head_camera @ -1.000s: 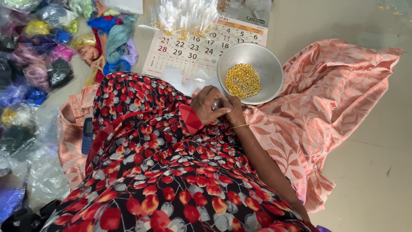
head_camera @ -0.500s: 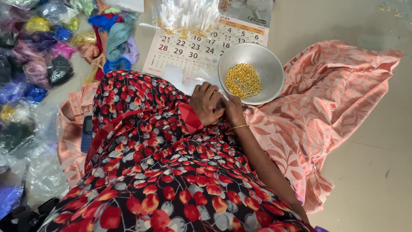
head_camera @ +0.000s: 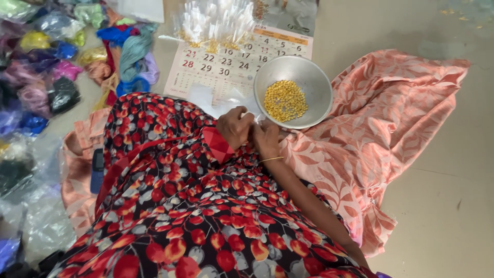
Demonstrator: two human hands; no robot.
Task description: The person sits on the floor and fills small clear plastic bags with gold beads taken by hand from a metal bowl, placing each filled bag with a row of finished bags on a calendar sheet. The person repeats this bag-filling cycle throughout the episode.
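The person sits on the floor, and a red and black flowered dress fills the near part of the view. Just past the knee, the left hand and the right hand are pressed close together. The fingers of both hands are curled in tight around something very small and pale. It looks like a little clear bag, but it is too tiny and hidden to be sure. A thin gold bangle sits on the right wrist.

Right beside the hands is a round metal bowl with a heap of small yellow beads in it. The bowl rests partly on a pink leafy cloth and partly on a paper calendar. At the far end of the calendar lies a pile of small clear bags. Off to the left are many bags of coloured thread.

To do this bit well, it seems best to keep the hands low and near the bowl. Then any bead that slips would fall onto the cloth and not roll away. Holding the small thing gently but firmly should help too.
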